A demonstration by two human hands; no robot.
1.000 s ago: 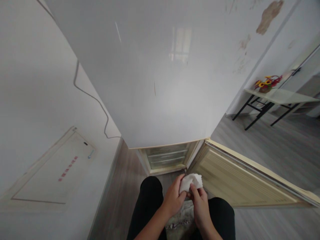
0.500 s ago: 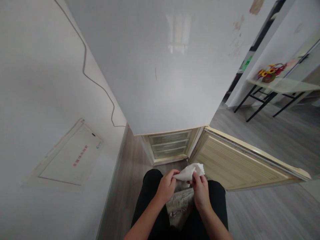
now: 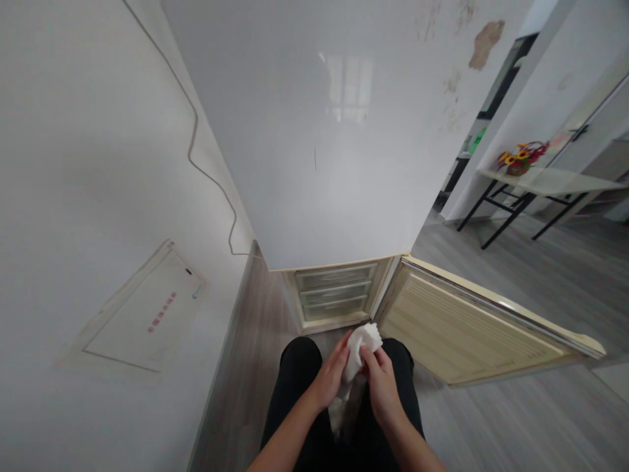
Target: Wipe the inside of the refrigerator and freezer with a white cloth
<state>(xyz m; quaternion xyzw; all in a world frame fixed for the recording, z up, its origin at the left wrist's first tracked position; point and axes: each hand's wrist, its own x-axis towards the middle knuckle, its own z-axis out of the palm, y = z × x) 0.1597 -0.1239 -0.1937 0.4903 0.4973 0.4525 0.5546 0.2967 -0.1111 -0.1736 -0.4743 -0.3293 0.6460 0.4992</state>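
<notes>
A small white cloth [image 3: 360, 342] is bunched between both of my hands, low in the middle of the view. My left hand [image 3: 328, 379] closes on its left side and my right hand [image 3: 379, 384] pinches its right side. Both hands hover above my knees in black trousers [image 3: 299, 367]. Right ahead stands a white fridge [image 3: 334, 151] with its upper door closed. Its lower door [image 3: 472, 328] hangs open to the right, showing clear freezer drawers [image 3: 335, 293].
A white wall with a thin cable [image 3: 206, 164] and a flat panel with red marks [image 3: 147, 314] runs along the left. A table on black legs with a flower basket [image 3: 521, 160] stands at the far right. The floor is grey wood.
My hands have gathered the cloth from a spread-out strip into a tighter bunch and drawn it slightly left. The view has shifted a little.
</notes>
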